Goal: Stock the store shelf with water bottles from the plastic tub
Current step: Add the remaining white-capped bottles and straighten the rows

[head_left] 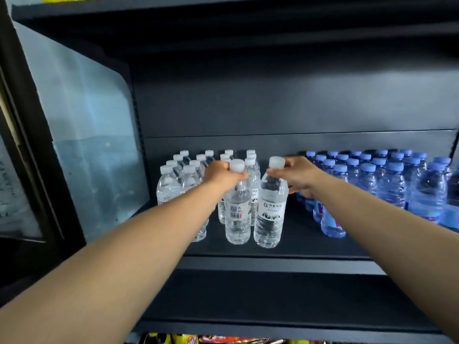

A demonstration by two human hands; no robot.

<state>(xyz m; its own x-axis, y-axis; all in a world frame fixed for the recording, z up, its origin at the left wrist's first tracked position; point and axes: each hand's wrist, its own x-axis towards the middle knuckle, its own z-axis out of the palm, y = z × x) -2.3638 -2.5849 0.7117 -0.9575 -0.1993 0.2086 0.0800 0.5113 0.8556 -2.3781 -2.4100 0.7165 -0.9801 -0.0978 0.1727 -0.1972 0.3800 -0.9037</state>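
Note:
Two clear water bottles with white caps stand side by side at the front of the dark shelf. My left hand grips the neck of the left bottle, just under its cap. My right hand grips the neck of the right bottle, which shows a mountain label. Behind them stand several rows of the same white-capped bottles. The plastic tub is out of view.
Several rows of blue-capped bottles fill the shelf's right side. A pale panel closes the left side. The back wall is dark metal. Colourful snack packets lie on the shelf below. Bare shelf runs between the two bottle groups.

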